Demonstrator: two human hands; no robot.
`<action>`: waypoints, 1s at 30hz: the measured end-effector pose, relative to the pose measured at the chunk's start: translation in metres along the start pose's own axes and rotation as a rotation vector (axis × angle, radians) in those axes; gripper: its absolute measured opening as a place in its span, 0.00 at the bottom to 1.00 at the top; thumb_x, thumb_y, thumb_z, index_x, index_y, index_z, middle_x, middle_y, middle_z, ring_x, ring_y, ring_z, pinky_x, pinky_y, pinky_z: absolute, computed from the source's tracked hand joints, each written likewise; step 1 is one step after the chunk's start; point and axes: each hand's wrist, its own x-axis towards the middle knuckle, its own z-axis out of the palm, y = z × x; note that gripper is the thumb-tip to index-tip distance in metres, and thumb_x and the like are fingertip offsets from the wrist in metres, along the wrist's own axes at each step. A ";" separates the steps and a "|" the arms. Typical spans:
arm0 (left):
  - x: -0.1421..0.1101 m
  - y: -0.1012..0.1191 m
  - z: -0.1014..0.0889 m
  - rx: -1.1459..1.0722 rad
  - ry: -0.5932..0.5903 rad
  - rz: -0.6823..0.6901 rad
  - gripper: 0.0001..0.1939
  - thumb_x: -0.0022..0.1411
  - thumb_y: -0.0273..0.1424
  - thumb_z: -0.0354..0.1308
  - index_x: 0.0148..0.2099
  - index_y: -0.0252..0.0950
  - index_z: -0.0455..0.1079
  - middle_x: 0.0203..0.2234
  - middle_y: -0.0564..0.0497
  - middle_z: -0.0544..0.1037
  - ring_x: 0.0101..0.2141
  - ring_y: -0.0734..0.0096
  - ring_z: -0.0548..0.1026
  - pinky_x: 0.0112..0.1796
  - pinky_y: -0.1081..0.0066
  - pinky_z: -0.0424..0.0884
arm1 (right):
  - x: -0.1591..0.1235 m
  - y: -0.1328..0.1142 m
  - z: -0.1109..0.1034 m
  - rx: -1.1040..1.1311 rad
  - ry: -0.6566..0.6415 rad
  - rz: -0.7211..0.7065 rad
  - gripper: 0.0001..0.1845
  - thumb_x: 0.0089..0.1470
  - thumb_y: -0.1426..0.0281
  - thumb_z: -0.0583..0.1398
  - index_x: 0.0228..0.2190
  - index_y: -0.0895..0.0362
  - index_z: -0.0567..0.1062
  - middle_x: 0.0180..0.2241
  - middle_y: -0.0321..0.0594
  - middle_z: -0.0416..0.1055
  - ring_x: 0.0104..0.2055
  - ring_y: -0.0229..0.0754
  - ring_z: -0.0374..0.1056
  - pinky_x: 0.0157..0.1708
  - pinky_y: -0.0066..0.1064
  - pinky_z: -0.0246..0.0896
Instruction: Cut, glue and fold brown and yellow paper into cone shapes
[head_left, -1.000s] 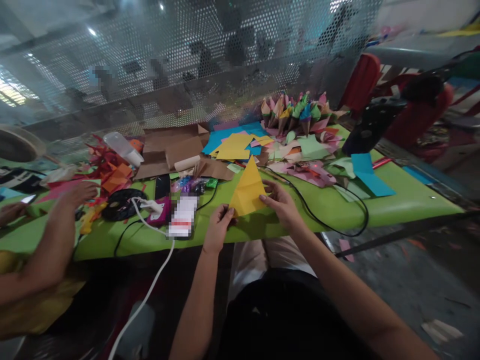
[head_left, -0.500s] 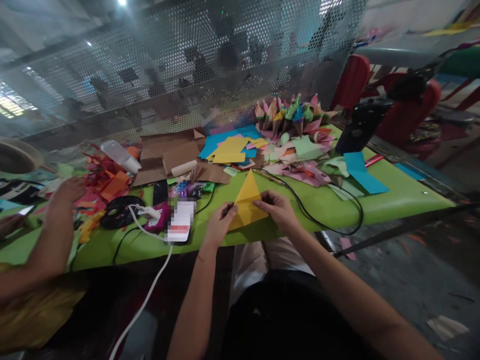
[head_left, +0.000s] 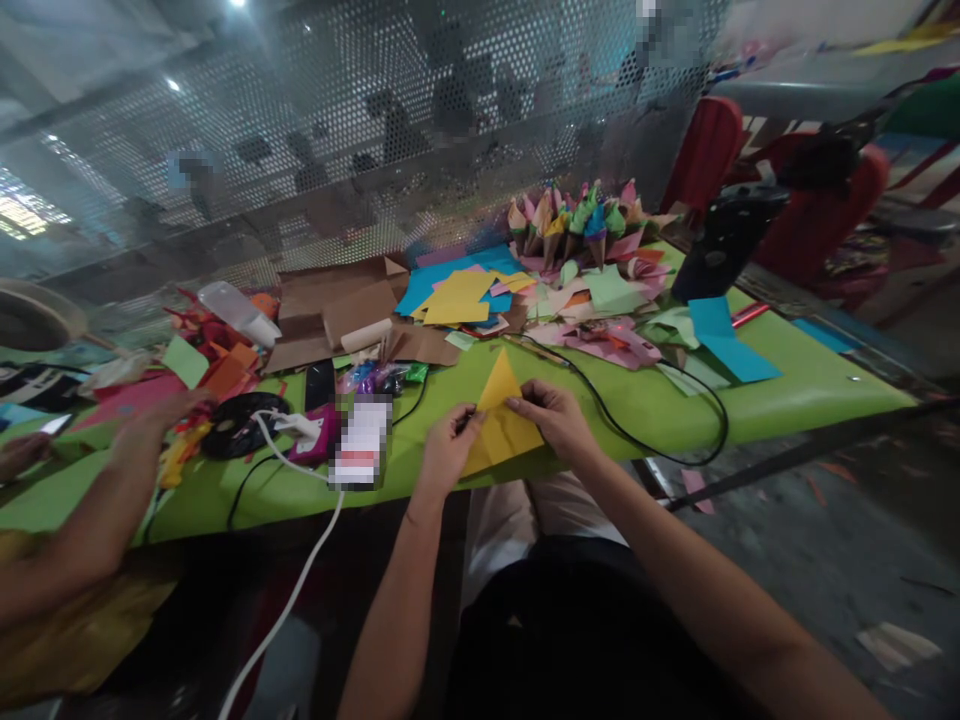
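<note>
A yellow piece of paper [head_left: 501,425], folded to a point at its top, is held between my two hands over the front of the green-covered table [head_left: 810,385]. My left hand [head_left: 450,445] pinches its left edge with thumb and fingers. On the opposite edge, my right hand [head_left: 555,415] grips the paper, thumb on the near face. Creases run across the paper's lower part. Behind it lie yellow sheets [head_left: 457,297] on blue paper [head_left: 420,285], and a thin black cable [head_left: 600,395] curves past on the right.
Left of my hands are a phone [head_left: 361,440], a purple power adapter [head_left: 322,435] and a white cable [head_left: 304,575]. A co-worker's arm [head_left: 112,480] reaches over the table at far left. Small paper cones [head_left: 574,225] stand at the back; a dark tumbler [head_left: 727,245] is at right.
Both hands have shifted their grip up the paper's sides, bringing their fingertips closer together. The paper sits slightly lower in view. The co-worker's hand has moved, and a light green piece appears near it.
</note>
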 end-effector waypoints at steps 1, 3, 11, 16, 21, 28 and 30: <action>0.000 0.001 0.001 0.013 0.004 0.011 0.15 0.56 0.45 0.64 0.32 0.37 0.73 0.26 0.54 0.75 0.30 0.69 0.72 0.33 0.72 0.67 | 0.000 0.000 0.000 0.003 -0.002 0.006 0.24 0.36 0.51 0.72 0.20 0.54 0.70 0.19 0.30 0.62 0.22 0.34 0.55 0.20 0.27 0.50; 0.001 0.002 0.001 0.039 0.022 0.030 0.15 0.56 0.44 0.64 0.30 0.37 0.72 0.24 0.54 0.74 0.29 0.69 0.71 0.32 0.73 0.66 | 0.000 -0.001 0.001 0.027 -0.010 0.023 0.22 0.36 0.52 0.72 0.20 0.54 0.71 0.19 0.30 0.64 0.22 0.34 0.57 0.21 0.27 0.52; -0.003 -0.003 0.007 0.073 -0.092 0.060 0.13 0.59 0.41 0.61 0.30 0.37 0.74 0.25 0.54 0.75 0.30 0.69 0.71 0.33 0.72 0.66 | -0.001 -0.002 0.005 0.219 -0.164 0.147 0.24 0.26 0.60 0.77 0.29 0.54 0.81 0.30 0.39 0.81 0.32 0.48 0.75 0.37 0.40 0.73; -0.003 -0.004 0.008 0.048 -0.124 0.024 0.12 0.58 0.41 0.61 0.32 0.37 0.77 0.27 0.52 0.79 0.32 0.66 0.73 0.34 0.71 0.67 | -0.002 -0.002 0.005 0.247 -0.098 0.161 0.23 0.27 0.59 0.76 0.29 0.54 0.82 0.28 0.38 0.81 0.30 0.48 0.76 0.34 0.39 0.73; -0.002 -0.008 0.009 0.046 -0.162 0.019 0.11 0.58 0.39 0.61 0.34 0.38 0.78 0.30 0.51 0.81 0.35 0.64 0.76 0.38 0.69 0.69 | -0.002 -0.009 0.005 0.214 -0.126 0.162 0.20 0.25 0.62 0.77 0.24 0.56 0.80 0.23 0.36 0.78 0.25 0.42 0.72 0.30 0.34 0.71; -0.005 -0.008 0.010 0.029 -0.163 -0.023 0.11 0.58 0.40 0.62 0.31 0.37 0.76 0.27 0.52 0.78 0.31 0.66 0.74 0.34 0.71 0.68 | -0.001 -0.007 0.005 0.179 -0.052 0.194 0.19 0.25 0.60 0.77 0.19 0.56 0.77 0.20 0.36 0.76 0.21 0.40 0.68 0.23 0.32 0.66; -0.006 -0.005 0.009 0.014 -0.183 -0.046 0.12 0.57 0.41 0.62 0.30 0.37 0.75 0.26 0.53 0.77 0.30 0.67 0.73 0.32 0.71 0.67 | -0.001 -0.006 0.005 0.187 -0.036 0.197 0.20 0.26 0.59 0.76 0.19 0.56 0.77 0.20 0.36 0.75 0.20 0.40 0.68 0.22 0.32 0.65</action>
